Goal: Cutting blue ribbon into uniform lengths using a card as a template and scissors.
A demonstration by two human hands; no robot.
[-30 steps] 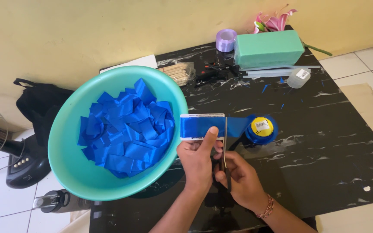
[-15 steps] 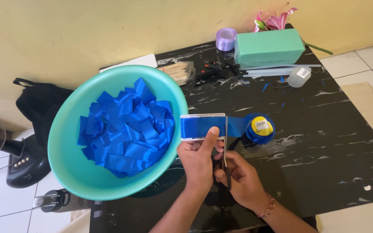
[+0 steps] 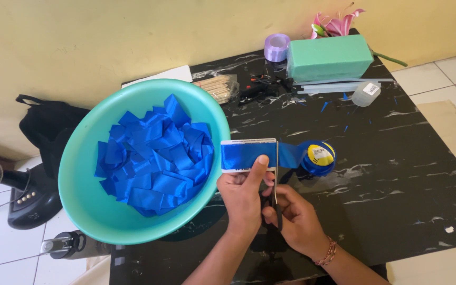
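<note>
1. Left hand point(image 3: 244, 198) pinches blue ribbon point(image 3: 246, 157) against a white card beside the teal bowl point(image 3: 80, 174).
2. Right hand point(image 3: 296, 221) grips scissors point(image 3: 275, 179), blades at the ribbon near its spool point(image 3: 317, 157).

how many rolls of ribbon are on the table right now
2: a blue ribbon roll just right of the scissors, its ribbon held by the left hand, and a lilac roll at the far edge beside the green foam block.
</note>
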